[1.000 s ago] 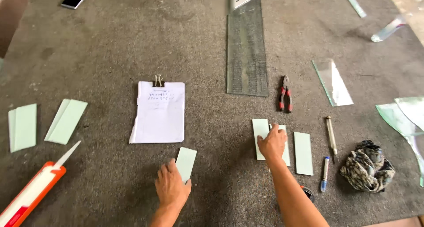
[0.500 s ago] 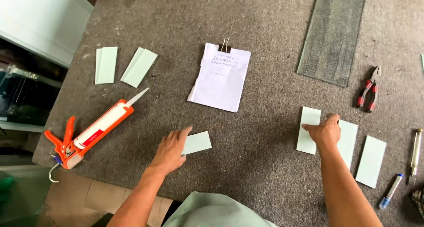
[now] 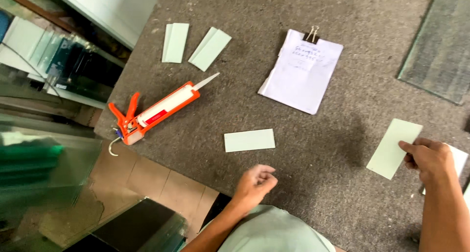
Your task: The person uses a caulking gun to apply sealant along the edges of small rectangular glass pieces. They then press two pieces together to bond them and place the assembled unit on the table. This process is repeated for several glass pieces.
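Item 1: right hand (image 3: 428,159), lower R of view. Fingers pinched on the near-right edge of a pale green glass rectangle (image 3: 394,148); piece is lifted at a tilt above the tabletop, casting a shadow to its left. Grasping, not released.

Item 2: left hand (image 3: 255,182), near bottom centre. Fingers curled loosely inward, holds nothing, touches nothing; sits just below item 3, apart from it.

Item 3: small pale green glass strip (image 3: 249,140), flat on the tabletop, long side roughly L–R, alone, between caulking gun and the held piece.

Item 4: second light piece (image 3: 459,159) under/behind the right hand, mostly hidden; kind cannot be told for sure.

Item 5: orange caulking gun (image 3: 147,112) w/ white cartridge and white nozzle (image 3: 206,80), lying diagonally, nozzle pointing up-right, handle near the tabletop's left edge. Metal hook at its rear overhangs the edge.

Item 6: two pale green glass strips, upper L: one (image 3: 175,42) near upright in view, other (image 3: 210,48) slanted; just beside each other, not touching as far as seen.

Item 7: white paper stack (image 3: 301,72) held by a black binder clip (image 3: 311,35) at its top; handwriting on top sheet. Lies tilted, centre-top.

Item 8: large clear glass pane (image 3: 440,46), upper R corner, flat, partly out of view.

Item 9: tabletop (image 3: 313,183), grey felt-like cover.

Containers: none seen on the tabletop; the cartridge in the gun frame is the only held content. Off the left edge: stacked glass sheets (image 3: 44,159), blurred.
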